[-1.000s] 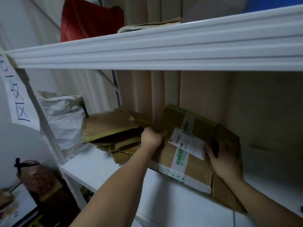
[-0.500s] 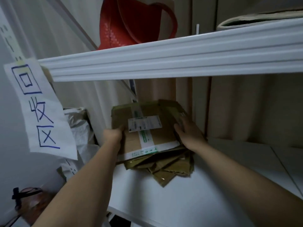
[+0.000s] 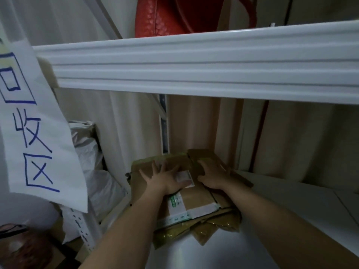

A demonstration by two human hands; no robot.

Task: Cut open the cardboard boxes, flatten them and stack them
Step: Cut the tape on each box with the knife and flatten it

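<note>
Flattened box (image 3: 196, 200) lay on top of the cardboard stack (image 3: 204, 228) on the shelf (image 3: 213, 255), directly beneath both palms; left hand (image 3: 165, 179) and right hand (image 3: 213, 175) pressed down with spread fingers, gripping nothing, its long axis running away from the person.

Matt brown cardboard is noted in the flattened box (image 3: 196, 199), with a glossy white tape strip. The shelf (image 3: 213, 255) is smooth, glossy white-painted metal. The sign (image 3: 37, 133) is matt white paper. The red bag (image 3: 155, 16) shows a textured, woven-looking surface.
</note>
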